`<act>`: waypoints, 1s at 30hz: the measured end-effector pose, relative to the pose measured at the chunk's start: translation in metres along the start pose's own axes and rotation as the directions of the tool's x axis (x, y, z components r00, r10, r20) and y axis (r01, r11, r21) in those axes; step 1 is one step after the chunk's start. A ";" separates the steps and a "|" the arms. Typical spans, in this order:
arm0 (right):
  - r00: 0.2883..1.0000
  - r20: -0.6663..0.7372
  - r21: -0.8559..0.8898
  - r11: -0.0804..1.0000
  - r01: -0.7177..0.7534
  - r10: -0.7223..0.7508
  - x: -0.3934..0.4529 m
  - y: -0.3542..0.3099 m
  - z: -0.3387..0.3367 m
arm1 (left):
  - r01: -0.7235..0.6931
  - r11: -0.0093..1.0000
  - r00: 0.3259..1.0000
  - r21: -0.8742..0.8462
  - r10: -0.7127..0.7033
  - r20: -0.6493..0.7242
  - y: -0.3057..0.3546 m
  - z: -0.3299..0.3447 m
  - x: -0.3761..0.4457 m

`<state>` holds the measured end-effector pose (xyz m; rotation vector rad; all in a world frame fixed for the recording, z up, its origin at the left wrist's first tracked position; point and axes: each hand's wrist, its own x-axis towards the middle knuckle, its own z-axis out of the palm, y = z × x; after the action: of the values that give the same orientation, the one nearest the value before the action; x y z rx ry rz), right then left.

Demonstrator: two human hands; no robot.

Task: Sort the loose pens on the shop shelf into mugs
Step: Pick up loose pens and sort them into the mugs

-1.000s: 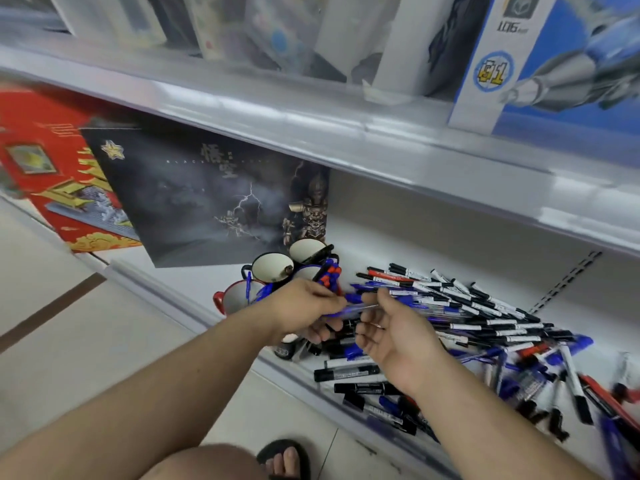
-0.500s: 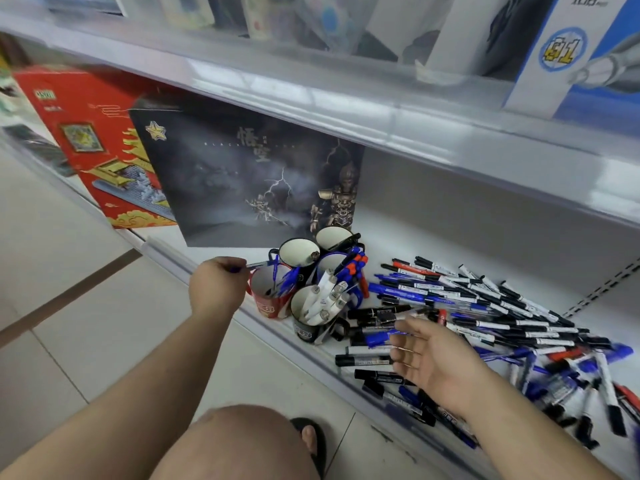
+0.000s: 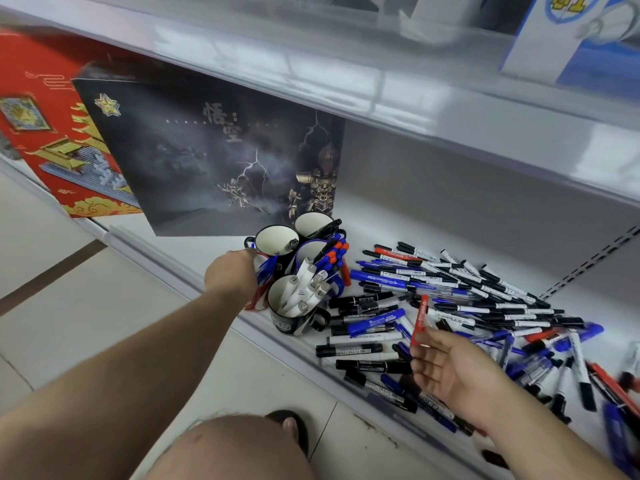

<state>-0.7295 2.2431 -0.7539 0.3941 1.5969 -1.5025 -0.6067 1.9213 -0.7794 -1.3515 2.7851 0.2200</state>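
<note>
At the shelf's front edge, the left hand (image 3: 231, 273) has carried its blue pen to the red mug (image 3: 257, 296), its fingers hidden, so its grip cannot be told. Meanwhile the right hand (image 3: 450, 370), empty a moment ago, now pinches a red pen (image 3: 419, 318) above the loose pens (image 3: 460, 299), so one pen looks delivered and another is ready for its mug.

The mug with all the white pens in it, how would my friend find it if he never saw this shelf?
Find the big dark box standing on the bottom shelf; a cluster of mugs sits just in front of its right end. Take the black mug nearest the shelf's front edge. It alone is packed with white pens; the mug behind it holds blue and orange ones.
</note>
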 end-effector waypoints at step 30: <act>0.880 -0.352 -0.922 0.281 -0.266 -0.320 0.034 0.045 -0.193 | -0.635 0.759 0.628 -0.143 0.616 0.476 0.231 0.066 -0.108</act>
<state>-0.7879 2.4186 -0.8317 -0.0182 2.6062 -0.1214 -0.7228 2.1563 -0.8083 -0.1736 2.6307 0.4535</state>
